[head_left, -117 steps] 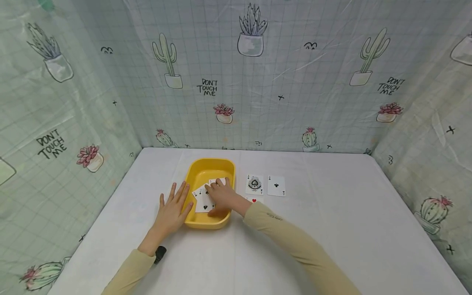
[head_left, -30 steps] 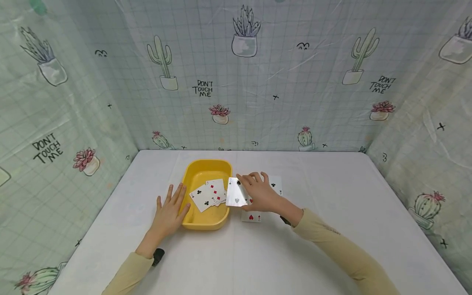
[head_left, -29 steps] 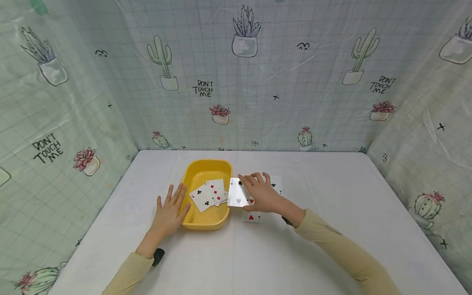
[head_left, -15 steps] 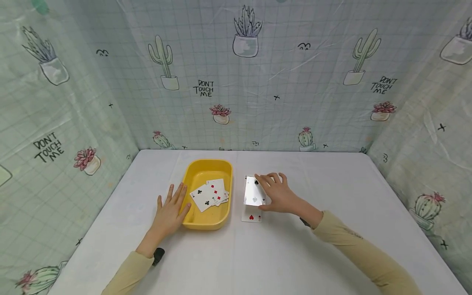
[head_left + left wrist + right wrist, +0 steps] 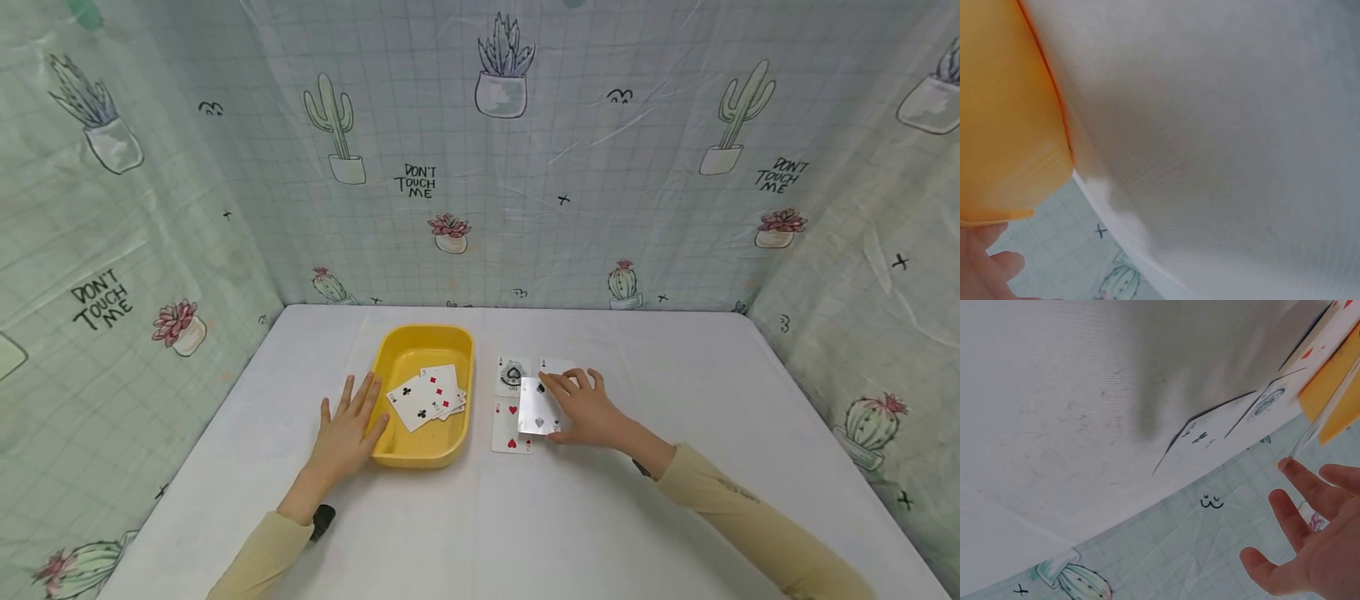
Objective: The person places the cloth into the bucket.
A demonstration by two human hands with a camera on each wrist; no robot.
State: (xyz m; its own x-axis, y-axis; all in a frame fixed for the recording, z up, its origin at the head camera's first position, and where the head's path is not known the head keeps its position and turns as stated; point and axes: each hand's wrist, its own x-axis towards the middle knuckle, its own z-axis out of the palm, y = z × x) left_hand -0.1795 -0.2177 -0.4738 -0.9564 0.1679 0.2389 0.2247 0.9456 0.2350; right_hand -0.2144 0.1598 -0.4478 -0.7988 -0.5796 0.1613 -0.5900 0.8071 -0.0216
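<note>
Between thumb and index finger, my right hand [image 5: 591,412] pinches a playing card with spades [image 5: 540,407] by its right side. That card overlaps the two of hearts [image 5: 512,427] in the head view, and the right wrist view shows it edge-on above the table. Behind it lie the ace of spades [image 5: 512,377] and an ace of clubs [image 5: 1200,437], the latter mostly covered by my hand in the head view. My left hand [image 5: 343,437] rests with spread, straight fingers on the left rim of a yellow tray [image 5: 420,450].
Several cards lie overlapping in the tray, a two of clubs [image 5: 412,403] and a three of diamonds [image 5: 439,385] on top. A white cloth covers the table [image 5: 675,500], and a printed curtain [image 5: 570,150] stands behind and at both sides.
My right hand has taken the spades card out of the tray and carried it rightward, past the ace of spades, then slightly nearer. My left hand has stayed on the tray.
</note>
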